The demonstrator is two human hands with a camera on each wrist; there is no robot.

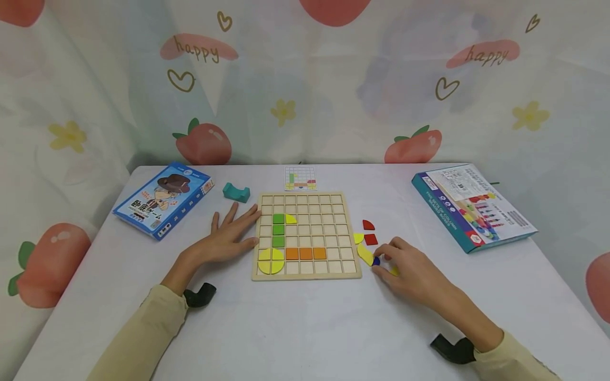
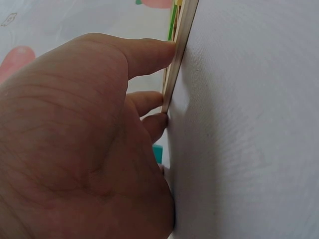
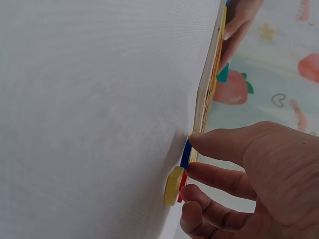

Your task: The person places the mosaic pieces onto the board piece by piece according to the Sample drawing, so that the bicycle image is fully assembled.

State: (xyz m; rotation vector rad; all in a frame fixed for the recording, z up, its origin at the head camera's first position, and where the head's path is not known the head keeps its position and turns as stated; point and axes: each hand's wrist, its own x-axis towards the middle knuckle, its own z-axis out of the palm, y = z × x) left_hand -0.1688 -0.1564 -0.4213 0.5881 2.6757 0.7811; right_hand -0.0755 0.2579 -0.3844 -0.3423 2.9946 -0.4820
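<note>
A wooden grid board point(image 1: 305, 276) lies on the white table. On it are green squares point(image 1: 278, 230) in a column, a yellow quarter-round point(image 1: 290, 218) beside the top one, a yellow circle of quarter pieces point(image 1: 271, 261) and a row of orange squares point(image 1: 306, 254). My left hand point(image 1: 229, 237) rests its extended fingertips against the board's left edge. Right of the board, my right hand point(image 1: 414, 272) pinches a small blue piece point(image 3: 186, 153) between thumb and index finger. Close by lie yellow pieces point(image 1: 365, 254), a red quarter-round point(image 1: 368, 225) and a red square point(image 1: 370, 239).
A small pattern card point(image 1: 300, 179) lies behind the board. A teal curved block point(image 1: 236, 192) sits near its back left corner. A blue game box point(image 1: 164, 200) is at the left and a teal-and-white box point(image 1: 474, 206) at the right. A printed curtain point(image 1: 305, 79) hangs behind.
</note>
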